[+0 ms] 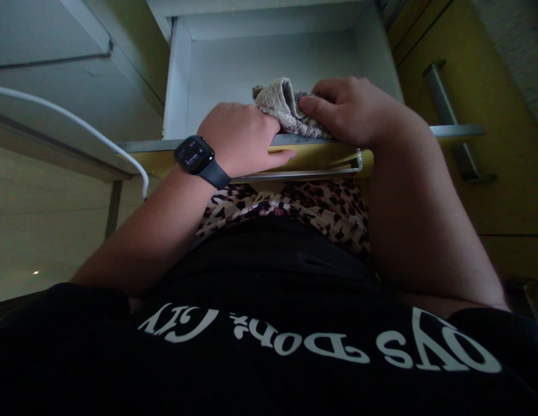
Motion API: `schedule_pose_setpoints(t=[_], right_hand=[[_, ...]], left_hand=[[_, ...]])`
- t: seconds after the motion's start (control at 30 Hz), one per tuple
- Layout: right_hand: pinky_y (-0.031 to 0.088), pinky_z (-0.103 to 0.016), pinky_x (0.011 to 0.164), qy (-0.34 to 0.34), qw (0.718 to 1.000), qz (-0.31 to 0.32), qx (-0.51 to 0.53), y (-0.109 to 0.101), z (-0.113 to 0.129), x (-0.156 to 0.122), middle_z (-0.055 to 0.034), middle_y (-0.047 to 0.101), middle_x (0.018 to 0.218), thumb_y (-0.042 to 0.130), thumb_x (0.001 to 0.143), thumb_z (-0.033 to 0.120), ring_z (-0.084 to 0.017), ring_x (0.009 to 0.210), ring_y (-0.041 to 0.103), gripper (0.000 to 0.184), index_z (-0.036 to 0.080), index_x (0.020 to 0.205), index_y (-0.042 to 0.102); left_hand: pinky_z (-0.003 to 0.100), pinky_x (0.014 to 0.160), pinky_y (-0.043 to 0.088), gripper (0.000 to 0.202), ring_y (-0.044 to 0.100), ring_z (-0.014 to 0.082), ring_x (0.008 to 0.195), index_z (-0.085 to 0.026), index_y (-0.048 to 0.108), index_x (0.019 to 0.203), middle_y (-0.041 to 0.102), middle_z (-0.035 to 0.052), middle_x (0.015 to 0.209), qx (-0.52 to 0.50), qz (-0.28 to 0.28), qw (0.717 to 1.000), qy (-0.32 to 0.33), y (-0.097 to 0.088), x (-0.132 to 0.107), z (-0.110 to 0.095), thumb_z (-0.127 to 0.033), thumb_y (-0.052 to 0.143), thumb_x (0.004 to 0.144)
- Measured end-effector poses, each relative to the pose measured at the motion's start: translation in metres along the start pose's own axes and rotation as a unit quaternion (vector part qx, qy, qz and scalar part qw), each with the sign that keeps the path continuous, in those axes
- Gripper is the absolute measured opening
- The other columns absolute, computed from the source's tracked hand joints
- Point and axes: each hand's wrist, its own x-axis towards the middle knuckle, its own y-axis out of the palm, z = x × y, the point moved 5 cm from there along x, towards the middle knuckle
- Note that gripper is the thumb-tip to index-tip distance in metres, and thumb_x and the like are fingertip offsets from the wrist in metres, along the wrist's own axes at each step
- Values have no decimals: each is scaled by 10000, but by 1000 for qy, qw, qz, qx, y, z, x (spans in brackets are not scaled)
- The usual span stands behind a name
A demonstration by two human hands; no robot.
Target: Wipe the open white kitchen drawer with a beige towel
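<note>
A drawer (264,63) with a pale interior is pulled out in front of me. My left hand (240,136), a black watch (194,155) at its wrist, is hooked over the drawer's front edge. Its fingers bend down inside, mostly hidden, while the thumb lies along the outer side. Bunched in my right hand (353,110) is a grey-beige terry cloth (279,107). The cloth lies against the top of the drawer front, and part of it folds up beside my left knuckles. Some of my right fingers are hidden behind the cloth.
A yellow cabinet front with a metal handle (444,98) stands on the right. Below the drawer's edge runs its own metal handle (303,172), close to my lap. A white cable (78,118) curves down at the left, over pale floor tiles (47,231).
</note>
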Motion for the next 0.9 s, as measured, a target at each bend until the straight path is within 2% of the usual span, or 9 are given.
schedule_pose_setpoints(t=[0.9], right_hand=[[461, -420, 894, 5, 1000, 4, 0, 2, -2, 2, -161, 731, 1098, 384, 1009, 697, -312, 1031, 664, 552, 254, 1101, 700]], left_hand=[[449, 888, 495, 764, 703, 350, 1076, -243, 807, 1207, 789, 162, 1041, -15, 0, 1000, -9, 0, -1, 0, -809, 419, 870]])
